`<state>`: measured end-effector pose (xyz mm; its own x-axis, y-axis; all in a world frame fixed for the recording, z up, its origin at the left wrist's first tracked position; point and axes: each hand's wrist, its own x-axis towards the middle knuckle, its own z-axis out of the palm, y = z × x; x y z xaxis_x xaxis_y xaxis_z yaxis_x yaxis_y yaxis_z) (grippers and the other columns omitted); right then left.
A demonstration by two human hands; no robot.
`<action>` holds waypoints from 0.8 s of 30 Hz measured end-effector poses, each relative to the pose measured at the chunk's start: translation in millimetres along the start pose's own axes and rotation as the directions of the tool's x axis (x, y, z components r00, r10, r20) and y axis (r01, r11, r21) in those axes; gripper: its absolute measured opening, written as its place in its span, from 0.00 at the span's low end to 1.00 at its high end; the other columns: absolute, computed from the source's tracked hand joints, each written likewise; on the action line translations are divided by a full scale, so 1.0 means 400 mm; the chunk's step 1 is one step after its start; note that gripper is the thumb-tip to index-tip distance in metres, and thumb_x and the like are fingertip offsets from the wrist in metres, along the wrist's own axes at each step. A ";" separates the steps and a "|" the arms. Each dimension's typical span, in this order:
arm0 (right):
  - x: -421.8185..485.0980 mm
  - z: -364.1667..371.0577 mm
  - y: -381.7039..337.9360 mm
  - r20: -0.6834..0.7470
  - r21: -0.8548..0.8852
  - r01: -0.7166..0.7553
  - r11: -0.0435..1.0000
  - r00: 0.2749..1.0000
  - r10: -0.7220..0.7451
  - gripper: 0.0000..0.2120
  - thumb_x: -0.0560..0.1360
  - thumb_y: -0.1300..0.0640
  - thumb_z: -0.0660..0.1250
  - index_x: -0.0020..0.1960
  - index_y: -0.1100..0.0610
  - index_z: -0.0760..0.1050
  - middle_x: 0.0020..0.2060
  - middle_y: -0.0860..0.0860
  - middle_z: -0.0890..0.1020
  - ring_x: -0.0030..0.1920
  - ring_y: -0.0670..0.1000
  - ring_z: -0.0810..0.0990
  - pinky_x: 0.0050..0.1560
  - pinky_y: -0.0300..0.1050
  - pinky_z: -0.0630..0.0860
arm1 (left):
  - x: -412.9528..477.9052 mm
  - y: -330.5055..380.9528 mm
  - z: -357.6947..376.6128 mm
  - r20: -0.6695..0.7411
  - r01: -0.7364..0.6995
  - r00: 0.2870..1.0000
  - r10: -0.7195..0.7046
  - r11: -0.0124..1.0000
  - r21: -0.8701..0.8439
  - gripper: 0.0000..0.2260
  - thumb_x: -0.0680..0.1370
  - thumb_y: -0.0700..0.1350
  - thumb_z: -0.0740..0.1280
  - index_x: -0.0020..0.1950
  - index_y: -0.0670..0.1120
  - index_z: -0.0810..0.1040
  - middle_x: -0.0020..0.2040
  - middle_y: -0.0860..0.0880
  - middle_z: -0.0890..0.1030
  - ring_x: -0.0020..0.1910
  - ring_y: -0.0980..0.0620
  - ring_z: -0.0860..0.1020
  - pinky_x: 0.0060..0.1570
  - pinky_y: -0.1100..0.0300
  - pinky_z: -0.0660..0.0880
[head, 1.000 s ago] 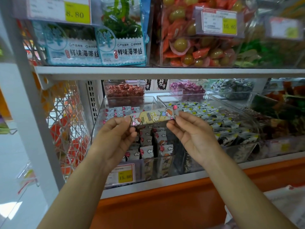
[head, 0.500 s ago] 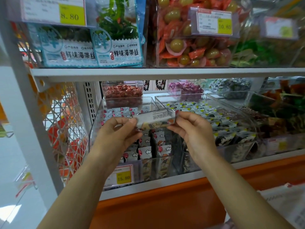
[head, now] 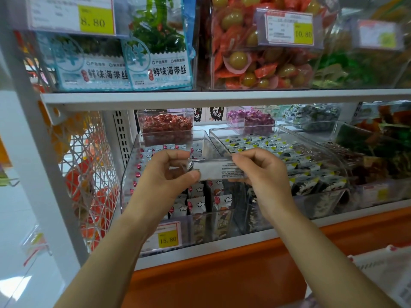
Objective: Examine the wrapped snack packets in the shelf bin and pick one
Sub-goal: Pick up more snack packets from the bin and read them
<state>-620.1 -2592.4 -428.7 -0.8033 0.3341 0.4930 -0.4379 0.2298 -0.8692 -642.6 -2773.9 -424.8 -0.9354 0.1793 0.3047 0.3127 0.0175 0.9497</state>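
A long wrapped snack packet (head: 219,170) is held level in front of the shelf, its silver-white back with small black print facing me. My left hand (head: 165,177) pinches its left end between thumb and fingers. My right hand (head: 259,172) pinches its right end. Behind and below them stands a clear shelf bin (head: 130,174) with several more packets printed with white clouds and red dots (head: 199,204). A yellow price tag reading 15.80 (head: 168,239) hangs on the bin's front.
A second clear bin (head: 315,150) of black, white and yellow packets stands to the right. Small boxes of red (head: 165,122) and purple sweets (head: 251,117) stand behind. The upper shelf board (head: 222,96) carries seaweed bags and green fruit packs. A white mesh panel (head: 84,165) closes the left side.
Both hands have rolled the packet over: its yellow cartoon front faced me a second ago, and now the silver printed back does. The hands stayed in front of the bin.
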 end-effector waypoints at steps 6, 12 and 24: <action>-0.002 0.002 0.004 -0.035 -0.086 0.055 0.995 0.998 -0.059 0.10 0.73 0.59 0.69 0.33 0.55 0.78 0.29 0.51 0.78 0.33 0.50 0.77 0.37 0.46 0.76 | -0.003 0.005 0.014 0.055 0.037 0.998 -0.040 0.997 0.070 0.06 0.74 0.44 0.69 0.50 0.52 0.79 0.48 0.47 0.81 0.47 0.48 0.81 0.49 0.58 0.78; -0.010 0.009 0.001 0.043 -0.093 0.091 0.991 0.995 -0.088 0.08 0.73 0.59 0.69 0.35 0.54 0.79 0.30 0.50 0.79 0.33 0.44 0.76 0.35 0.36 0.73 | -0.001 0.013 0.011 -0.033 0.051 0.998 -0.051 0.999 0.014 0.08 0.73 0.45 0.69 0.36 0.43 0.80 0.40 0.49 0.83 0.43 0.47 0.82 0.44 0.52 0.81; -0.010 0.022 0.011 -0.062 -0.079 0.076 0.994 0.995 -0.081 0.09 0.73 0.60 0.69 0.34 0.60 0.79 0.32 0.60 0.80 0.36 0.59 0.80 0.40 0.54 0.79 | -0.007 0.009 0.018 0.005 -0.004 1.000 0.003 0.986 0.164 0.03 0.74 0.48 0.69 0.44 0.50 0.78 0.44 0.48 0.81 0.45 0.47 0.80 0.44 0.60 0.80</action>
<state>-622.2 -2600.7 -434.7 -0.7384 0.3706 0.5634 -0.4643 0.3264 -0.8233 -637.4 -2767.2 -422.7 -0.9337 0.1841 0.3072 0.3390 0.1779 0.9238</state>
